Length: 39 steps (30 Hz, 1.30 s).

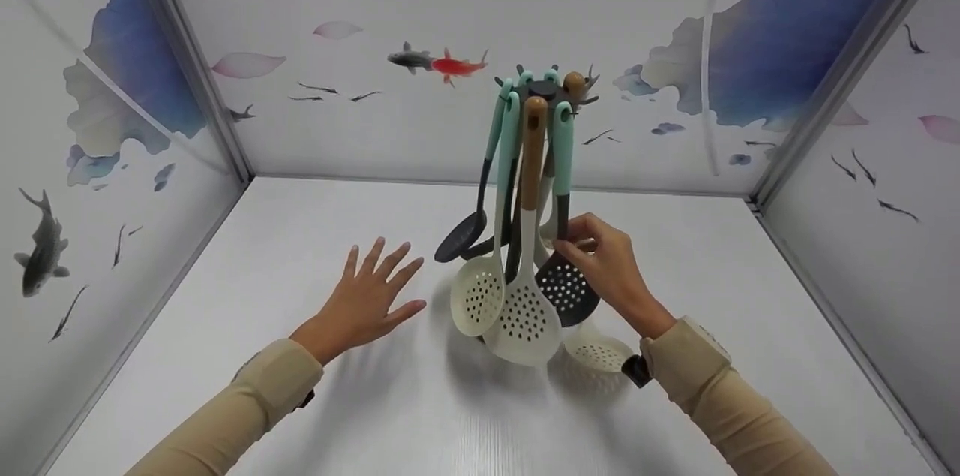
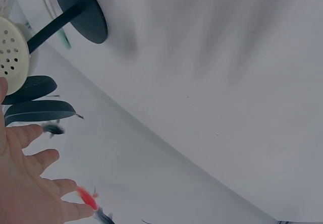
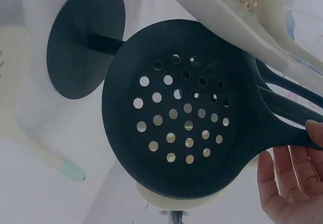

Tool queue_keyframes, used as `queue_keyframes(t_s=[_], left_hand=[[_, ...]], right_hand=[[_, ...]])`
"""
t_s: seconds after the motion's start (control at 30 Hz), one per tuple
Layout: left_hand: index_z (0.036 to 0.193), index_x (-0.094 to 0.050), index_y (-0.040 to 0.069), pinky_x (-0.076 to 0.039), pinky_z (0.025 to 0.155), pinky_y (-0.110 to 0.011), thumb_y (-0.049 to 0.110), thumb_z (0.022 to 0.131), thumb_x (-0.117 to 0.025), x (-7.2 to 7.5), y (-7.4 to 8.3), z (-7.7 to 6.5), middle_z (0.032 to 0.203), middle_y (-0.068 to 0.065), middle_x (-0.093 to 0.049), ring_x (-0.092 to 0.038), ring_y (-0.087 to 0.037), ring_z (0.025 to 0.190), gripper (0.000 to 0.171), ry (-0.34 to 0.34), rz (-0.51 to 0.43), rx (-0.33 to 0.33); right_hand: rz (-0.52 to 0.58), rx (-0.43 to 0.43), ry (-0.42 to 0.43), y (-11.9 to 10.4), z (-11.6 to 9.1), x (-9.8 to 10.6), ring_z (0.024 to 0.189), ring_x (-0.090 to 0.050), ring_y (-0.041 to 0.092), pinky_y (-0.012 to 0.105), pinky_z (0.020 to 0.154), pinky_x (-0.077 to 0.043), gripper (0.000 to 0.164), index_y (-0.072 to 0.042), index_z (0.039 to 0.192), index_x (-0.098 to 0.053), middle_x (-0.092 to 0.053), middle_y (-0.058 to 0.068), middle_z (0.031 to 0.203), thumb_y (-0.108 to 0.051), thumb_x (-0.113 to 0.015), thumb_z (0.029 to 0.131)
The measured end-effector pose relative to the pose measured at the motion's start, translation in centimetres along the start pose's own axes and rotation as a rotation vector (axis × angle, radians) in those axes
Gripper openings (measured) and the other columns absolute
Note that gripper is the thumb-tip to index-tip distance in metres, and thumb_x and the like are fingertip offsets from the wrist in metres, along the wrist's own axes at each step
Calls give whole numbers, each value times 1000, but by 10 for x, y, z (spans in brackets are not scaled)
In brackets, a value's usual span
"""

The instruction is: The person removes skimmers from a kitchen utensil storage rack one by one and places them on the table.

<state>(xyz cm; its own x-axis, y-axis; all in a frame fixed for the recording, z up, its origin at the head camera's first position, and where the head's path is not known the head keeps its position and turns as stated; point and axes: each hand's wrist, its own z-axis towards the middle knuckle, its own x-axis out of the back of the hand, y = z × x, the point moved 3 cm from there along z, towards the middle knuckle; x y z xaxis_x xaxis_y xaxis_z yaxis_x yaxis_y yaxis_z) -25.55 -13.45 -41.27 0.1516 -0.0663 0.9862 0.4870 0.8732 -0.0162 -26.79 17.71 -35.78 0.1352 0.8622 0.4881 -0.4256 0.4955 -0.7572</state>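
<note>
A black skimmer (image 1: 567, 290) with a mint handle hangs from a utensil rack (image 1: 541, 91). My right hand (image 1: 611, 258) pinches its neck between thumb and fingers. In the right wrist view the skimmer's round holed head (image 3: 176, 108) faces the camera, and the fingertips (image 3: 282, 168) show at its neck. Beside it hang a cream slotted turner (image 1: 523, 322) with a brown handle and a cream skimmer (image 1: 478, 296). My left hand (image 1: 364, 307) is held left of the rack, fingers spread, holding nothing.
A black ladle (image 1: 461, 237) hangs at the rack's left side. The rack's dark round base (image 3: 86, 40) stands on the white table (image 1: 315, 416). A cream slotted utensil (image 1: 598, 350) lies on the table at the right. Printed panels (image 1: 450, 3) enclose the back and sides.
</note>
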Motion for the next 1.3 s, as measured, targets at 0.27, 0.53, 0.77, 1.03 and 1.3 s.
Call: queue_keyframes(t_s=[0.27,0.53,0.77,1.03,1.3], left_hand=[[145,-33,20,-15,108,-63,58,92,-40,-2,-1,2,153,-8,-27,-19,-41,140,66,-4,6,6],[145,-33,19,-16,108,-63,58,92,-41,1,1,5,152,-9,-28,-19,-42,139,66,17,-4,-15],[144,-34,18,-16,107,-64,56,92,-42,4,5,6,152,-10,-29,-19,-42,139,65,35,-26,-36],[145,-34,18,-18,107,-63,56,92,-41,4,5,6,152,-10,-29,-20,-42,139,65,36,-11,-32],[145,-34,19,-18,107,-63,57,92,-41,4,4,5,152,-9,-29,-21,-42,139,65,29,4,-22]], right_hand=[[-14,33,55,0,0,5,83,-63,19,24,76,-52,8,-2,92,-65,-67,9,88,-2,-66,84],[-20,32,77,-8,0,9,83,-63,20,17,73,-50,9,1,91,-64,-67,12,87,1,-66,82],[-49,73,88,-5,-1,13,84,-63,21,20,75,-52,10,1,93,-64,-67,11,89,0,-66,82],[-66,88,107,-7,-1,22,82,-64,19,21,74,-53,11,1,92,-65,-67,10,89,1,-67,82],[-101,27,139,16,-4,38,81,-63,12,12,71,-49,13,0,95,-67,-69,10,90,-1,-67,82]])
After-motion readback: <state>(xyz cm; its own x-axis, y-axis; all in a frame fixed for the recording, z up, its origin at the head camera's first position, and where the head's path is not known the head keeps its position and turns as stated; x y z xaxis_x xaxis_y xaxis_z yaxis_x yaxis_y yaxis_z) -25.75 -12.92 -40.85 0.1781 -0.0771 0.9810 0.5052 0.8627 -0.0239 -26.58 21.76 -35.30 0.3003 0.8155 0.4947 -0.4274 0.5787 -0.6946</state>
